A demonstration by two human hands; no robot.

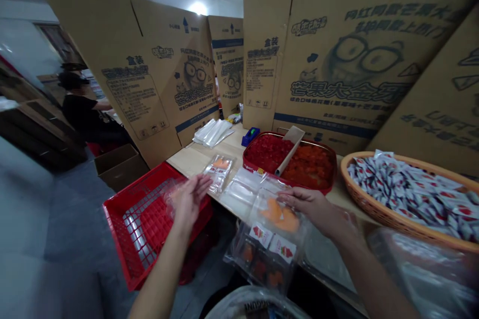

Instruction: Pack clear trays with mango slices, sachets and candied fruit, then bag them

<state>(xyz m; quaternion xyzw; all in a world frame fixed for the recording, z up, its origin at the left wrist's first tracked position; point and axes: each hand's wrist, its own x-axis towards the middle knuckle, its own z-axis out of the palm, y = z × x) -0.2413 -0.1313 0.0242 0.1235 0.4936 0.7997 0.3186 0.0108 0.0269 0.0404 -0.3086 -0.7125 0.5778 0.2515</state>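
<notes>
while left hand (189, 198) hangs open, fingers apart, above red plastic crate (140, 224), right hand (316, 209) lies flat, unclamped, on clear plastic tray (267, 244) at 6 o'clock, orange pieces inside. second filled pack (219, 173) at 11 o'clock. red tray (290, 159) at 12 o'clock heaped with glossy diced fruit, flat scoop (288, 149) in it. wicker basket (404, 199) of foil sachets at 3 o'clock.

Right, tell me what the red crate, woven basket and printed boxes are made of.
The red crate looks like glossy moulded plastic, from its even grid walls. The woven basket looks like varnished wicker or rattan, from its plaited rim. The printed boxes look like cardboard: matte brown, with folded flaps.
</notes>
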